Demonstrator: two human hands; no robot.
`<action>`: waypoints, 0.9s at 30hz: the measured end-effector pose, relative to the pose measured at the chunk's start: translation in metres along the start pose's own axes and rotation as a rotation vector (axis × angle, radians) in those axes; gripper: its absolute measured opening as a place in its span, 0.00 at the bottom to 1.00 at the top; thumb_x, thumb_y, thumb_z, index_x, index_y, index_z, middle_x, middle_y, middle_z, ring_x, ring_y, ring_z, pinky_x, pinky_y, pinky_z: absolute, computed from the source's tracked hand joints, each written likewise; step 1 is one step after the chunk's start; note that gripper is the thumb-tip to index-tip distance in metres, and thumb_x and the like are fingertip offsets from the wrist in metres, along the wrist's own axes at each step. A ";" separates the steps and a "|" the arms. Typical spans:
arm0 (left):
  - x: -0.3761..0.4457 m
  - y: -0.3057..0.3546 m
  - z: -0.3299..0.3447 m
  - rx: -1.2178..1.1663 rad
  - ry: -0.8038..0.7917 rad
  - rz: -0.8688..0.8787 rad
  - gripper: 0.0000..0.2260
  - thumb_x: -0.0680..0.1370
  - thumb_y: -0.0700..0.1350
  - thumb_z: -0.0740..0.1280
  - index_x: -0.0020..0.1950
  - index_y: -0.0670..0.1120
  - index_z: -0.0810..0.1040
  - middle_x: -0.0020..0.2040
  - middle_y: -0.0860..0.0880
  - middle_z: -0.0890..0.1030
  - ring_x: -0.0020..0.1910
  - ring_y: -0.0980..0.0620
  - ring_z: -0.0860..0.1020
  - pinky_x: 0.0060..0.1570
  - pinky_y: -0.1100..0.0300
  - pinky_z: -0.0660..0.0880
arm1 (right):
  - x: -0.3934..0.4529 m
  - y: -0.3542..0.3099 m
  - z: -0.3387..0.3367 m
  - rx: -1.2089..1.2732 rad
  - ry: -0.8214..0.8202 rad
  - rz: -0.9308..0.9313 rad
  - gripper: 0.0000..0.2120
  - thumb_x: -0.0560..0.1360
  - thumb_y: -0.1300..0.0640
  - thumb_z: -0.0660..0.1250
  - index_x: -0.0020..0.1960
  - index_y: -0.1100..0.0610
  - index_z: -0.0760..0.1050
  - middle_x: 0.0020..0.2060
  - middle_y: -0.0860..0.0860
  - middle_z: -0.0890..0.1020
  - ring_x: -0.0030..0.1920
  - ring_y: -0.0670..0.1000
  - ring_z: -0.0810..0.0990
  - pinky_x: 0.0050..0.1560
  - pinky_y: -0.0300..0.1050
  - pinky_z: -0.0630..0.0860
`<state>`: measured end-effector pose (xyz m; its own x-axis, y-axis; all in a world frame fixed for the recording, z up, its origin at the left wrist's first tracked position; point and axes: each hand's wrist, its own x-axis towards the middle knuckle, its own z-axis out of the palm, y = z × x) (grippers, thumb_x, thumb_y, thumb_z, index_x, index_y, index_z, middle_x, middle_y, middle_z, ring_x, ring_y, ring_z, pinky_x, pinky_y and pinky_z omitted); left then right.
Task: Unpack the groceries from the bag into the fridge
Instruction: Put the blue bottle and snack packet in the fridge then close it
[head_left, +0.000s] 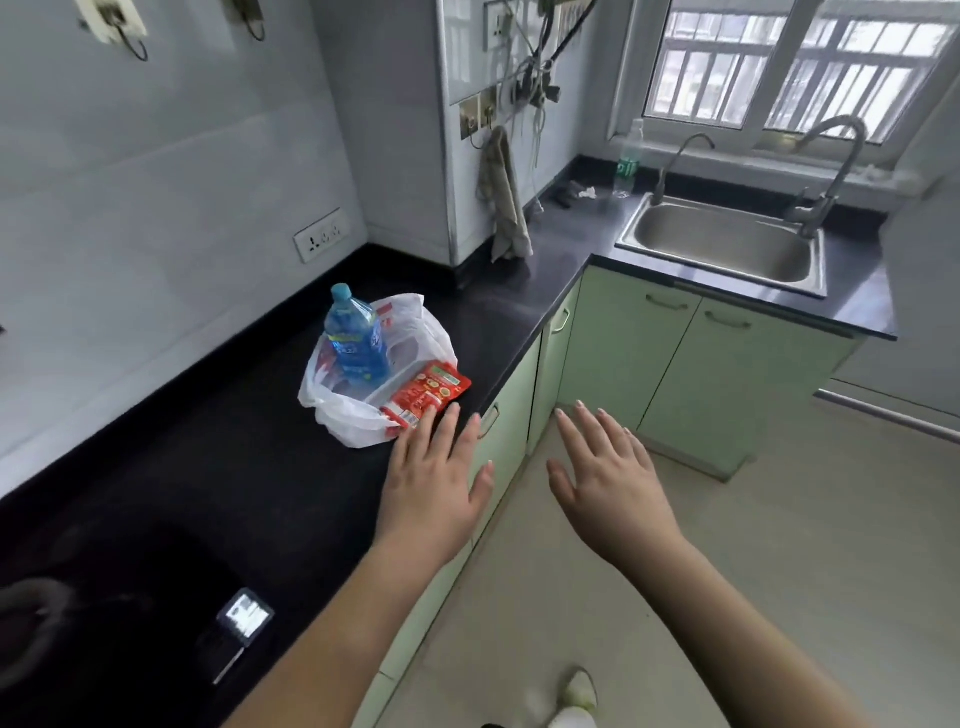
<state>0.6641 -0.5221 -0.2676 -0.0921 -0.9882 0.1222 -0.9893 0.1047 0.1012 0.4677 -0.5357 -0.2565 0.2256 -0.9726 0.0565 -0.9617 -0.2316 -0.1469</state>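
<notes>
A white plastic bag (358, 423) sits open on the black countertop (218, 467) near its front edge. A blue bottle (356, 340) stands upright in the bag, and a red packet (428, 395) pokes out of its right side beside a clear tray. My left hand (439, 475) stretches flat toward the bag, its fingertips just short of the red packet, holding nothing. My right hand (608, 475) hovers with spread fingers over the floor in front of the cabinets, empty. No fridge is in sight.
Pale green cabinets (675, 353) run under the L-shaped counter. A steel sink (727, 244) with two taps lies at the back right under a window, with a clear bottle (627, 161) beside it. A cloth (506, 202) hangs on the wall. A small device (244, 616) lies near left.
</notes>
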 end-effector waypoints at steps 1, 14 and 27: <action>0.004 -0.002 0.004 0.000 -0.012 -0.020 0.29 0.79 0.60 0.44 0.78 0.50 0.57 0.79 0.47 0.57 0.78 0.46 0.52 0.74 0.48 0.48 | 0.010 0.000 0.004 0.001 -0.005 -0.022 0.37 0.72 0.38 0.32 0.78 0.50 0.48 0.78 0.50 0.52 0.77 0.52 0.48 0.75 0.50 0.46; 0.103 -0.009 0.019 0.093 -0.066 -0.307 0.29 0.79 0.60 0.45 0.77 0.49 0.61 0.78 0.47 0.60 0.76 0.44 0.58 0.72 0.45 0.58 | 0.154 0.025 0.027 0.076 -0.111 -0.311 0.32 0.77 0.39 0.38 0.78 0.50 0.50 0.78 0.51 0.55 0.77 0.53 0.51 0.75 0.50 0.47; 0.120 -0.058 0.045 0.073 -0.103 -0.513 0.29 0.79 0.59 0.44 0.78 0.50 0.57 0.78 0.46 0.60 0.76 0.44 0.58 0.69 0.47 0.63 | 0.237 -0.020 0.067 0.032 -0.163 -0.548 0.30 0.78 0.38 0.51 0.76 0.52 0.60 0.75 0.51 0.64 0.75 0.55 0.60 0.73 0.50 0.54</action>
<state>0.7055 -0.6517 -0.3030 0.3991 -0.9166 -0.0230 -0.9151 -0.3998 0.0527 0.5507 -0.7631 -0.3068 0.7136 -0.7002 -0.0200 -0.6927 -0.7011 -0.1695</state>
